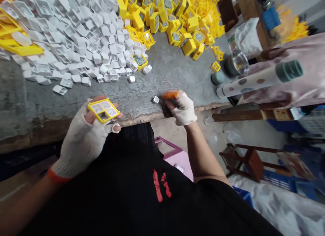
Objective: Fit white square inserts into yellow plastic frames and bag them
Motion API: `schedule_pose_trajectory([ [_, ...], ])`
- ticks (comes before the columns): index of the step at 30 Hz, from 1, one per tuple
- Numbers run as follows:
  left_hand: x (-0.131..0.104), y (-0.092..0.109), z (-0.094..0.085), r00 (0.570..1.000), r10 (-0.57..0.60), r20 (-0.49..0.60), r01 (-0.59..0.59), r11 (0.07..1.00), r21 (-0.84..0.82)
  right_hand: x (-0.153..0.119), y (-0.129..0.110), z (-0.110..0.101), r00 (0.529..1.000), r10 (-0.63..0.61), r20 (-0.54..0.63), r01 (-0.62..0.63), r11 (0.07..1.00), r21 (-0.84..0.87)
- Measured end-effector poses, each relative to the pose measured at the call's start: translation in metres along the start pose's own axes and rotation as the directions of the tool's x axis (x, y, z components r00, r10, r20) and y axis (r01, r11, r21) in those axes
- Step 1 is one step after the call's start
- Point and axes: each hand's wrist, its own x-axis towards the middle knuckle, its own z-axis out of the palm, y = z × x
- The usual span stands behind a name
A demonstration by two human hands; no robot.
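My left hand (85, 134), in a white fingerless glove, holds a yellow frame (103, 110) with four compartments. White pieces sit in three of them; the one nearest me shows no white piece. My right hand (183, 107), gloved the same way, is over the table's front edge with its fingers curled and blurred. What it holds, if anything, I cannot make out. Just left of its fingertips a small white piece (156, 100) lies on the grey table (177, 71).
A large heap of white pieces (83, 36) covers the back left. Yellow pieces (189, 22) are piled behind. At the right lie a white bottle with a green cap (259, 80) and a clear cup (240, 62). A pink stool (180, 161) stands below the table.
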Motion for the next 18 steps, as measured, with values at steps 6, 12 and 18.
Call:
schedule_pose_trajectory([
  [6, 0.002, -0.012, 0.01, 1.0, 0.006, 0.024, -0.006, 1.0, 0.009, 0.007, -0.006, 0.014, 0.997, 0.04, 0.07, -0.025, 0.98, -0.2],
  [12, 0.0, -0.025, 0.009, 0.994, -0.036, 0.107, 0.036, 0.999, 0.0, -0.004, -0.038, 0.028, 0.985, -0.144, -0.095, 0.14, 0.989, -0.044],
  [18, -0.005, -0.031, 0.008, 0.993, -0.081, 0.088, 0.079, 0.996, 0.032, -0.018, -0.11, 0.031, 0.895, -0.423, -0.145, 0.446, 0.861, 0.243],
])
